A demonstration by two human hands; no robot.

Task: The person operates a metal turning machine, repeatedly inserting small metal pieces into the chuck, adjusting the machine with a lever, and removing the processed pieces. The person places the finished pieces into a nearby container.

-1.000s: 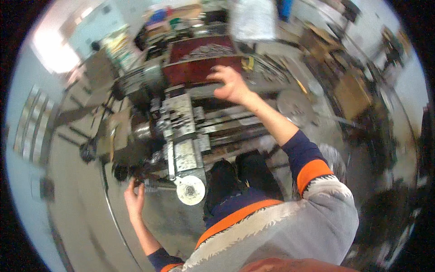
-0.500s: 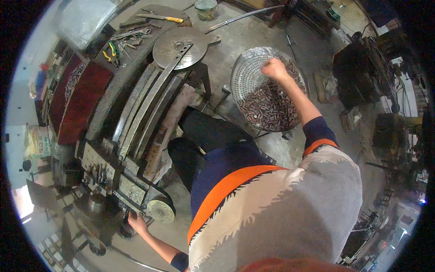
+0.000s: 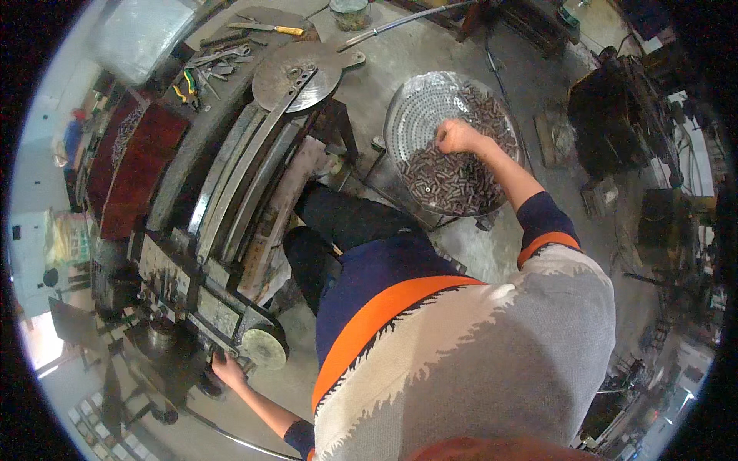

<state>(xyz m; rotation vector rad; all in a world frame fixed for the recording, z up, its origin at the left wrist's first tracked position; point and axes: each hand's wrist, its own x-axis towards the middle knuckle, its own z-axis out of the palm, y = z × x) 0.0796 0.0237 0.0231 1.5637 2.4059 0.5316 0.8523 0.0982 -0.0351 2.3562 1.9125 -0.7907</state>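
Well, cylinders (image 3: 453, 184), long axes crisscross

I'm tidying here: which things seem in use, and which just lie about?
Apparently in use:
small metal pieces and perforated round tray, at the right hand
machine, at the left hand

Apparently lying about:
yellow-handled tool
pliers
bucket

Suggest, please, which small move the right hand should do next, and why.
Probably lift out one piece: the right hand, fingers curled, is at the edge of the small metal pieces in the perforated pan; whether it holds one is unclear.
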